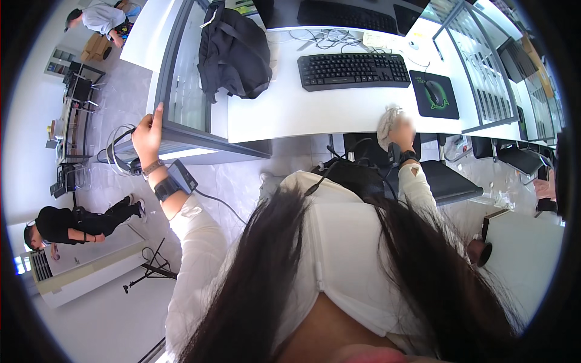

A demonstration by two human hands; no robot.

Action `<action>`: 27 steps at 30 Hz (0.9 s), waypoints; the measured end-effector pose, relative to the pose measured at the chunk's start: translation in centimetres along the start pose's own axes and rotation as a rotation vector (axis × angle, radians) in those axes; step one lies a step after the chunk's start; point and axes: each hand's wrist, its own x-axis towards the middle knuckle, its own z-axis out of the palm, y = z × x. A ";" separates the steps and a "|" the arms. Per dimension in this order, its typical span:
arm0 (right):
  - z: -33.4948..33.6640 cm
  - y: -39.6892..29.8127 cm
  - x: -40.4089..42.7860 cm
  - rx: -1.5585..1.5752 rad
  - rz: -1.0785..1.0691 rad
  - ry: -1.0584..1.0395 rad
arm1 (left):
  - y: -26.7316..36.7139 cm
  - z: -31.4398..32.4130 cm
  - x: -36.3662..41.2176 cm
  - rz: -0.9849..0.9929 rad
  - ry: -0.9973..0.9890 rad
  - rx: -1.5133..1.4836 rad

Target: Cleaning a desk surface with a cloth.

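My right hand (402, 129), partly blurred, grips a crumpled beige cloth (386, 125) at the front edge of the white desk (290, 115). My left hand (147, 140) is at the near end of the grey-framed glass partition (169, 106), its index finger lying along the frame and the other fingers curled there. Looped black and white cables (113, 152) hang beside that hand; whether it touches them I cannot tell. Both wrists carry strapped-on black devices, and a cable runs from the left one.
On the desk are a black keyboard (354, 70), a mouse (435, 93) on a mouse pad (420, 106), a black backpack (236, 54), a monitor (336, 13) and tangled cables (324, 40). A black chair (447, 181) stands below the desk edge. Two people are at the left.
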 end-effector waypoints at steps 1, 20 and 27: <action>-0.2 -0.4 -0.1 0.002 0.016 -0.001 | -0.1 0.0 0.0 -0.006 0.006 0.001; 1.2 2.8 2.5 0.139 -0.140 -0.215 | 0.0 0.2 -0.4 0.176 0.181 0.012; -0.1 -1.7 1.9 -0.027 -0.060 -0.257 | -0.7 1.1 -0.4 0.134 0.226 0.079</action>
